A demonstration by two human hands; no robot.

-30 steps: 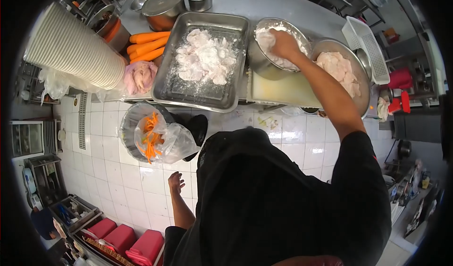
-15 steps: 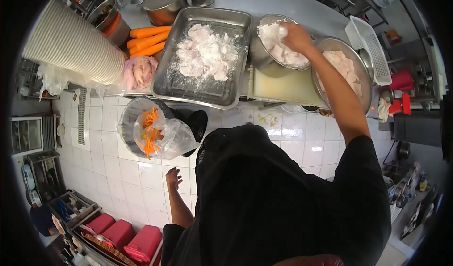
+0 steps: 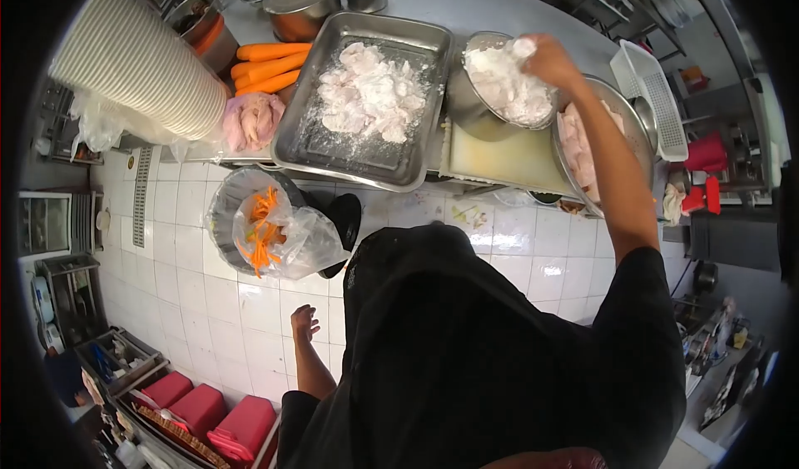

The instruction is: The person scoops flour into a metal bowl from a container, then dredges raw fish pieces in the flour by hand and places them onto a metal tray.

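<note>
My right hand (image 3: 549, 61) is over the rim of a deep metal pot (image 3: 476, 107), with its fingers closed on a flour-coated piece of chicken (image 3: 523, 46). Inside the pot lie white flour and floured chicken (image 3: 514, 86). Right of it, partly behind my forearm, a wide metal bowl (image 3: 639, 148) holds pale raw chicken pieces (image 3: 580, 148). A rectangular steel tray (image 3: 333, 157) to the left carries a heap of floured chicken (image 3: 366, 94) on scattered flour. My left hand (image 3: 305, 322) hangs low beside my body, fingers loosely apart, with nothing in it.
A cutting board (image 3: 499, 159) sits under the pot. Whole carrots (image 3: 270, 69), bagged raw meat (image 3: 252, 121) and stacked white containers (image 3: 137, 61) line the counter's left. A lined bin (image 3: 225, 236) with carrot peelings stands on the floor. A white basket (image 3: 649, 94) is at far right.
My right hand has lifted from inside the pot toward its upper right rim with a white piece at the fingertips. My left hand still hangs down. The view has shifted slightly.
</note>
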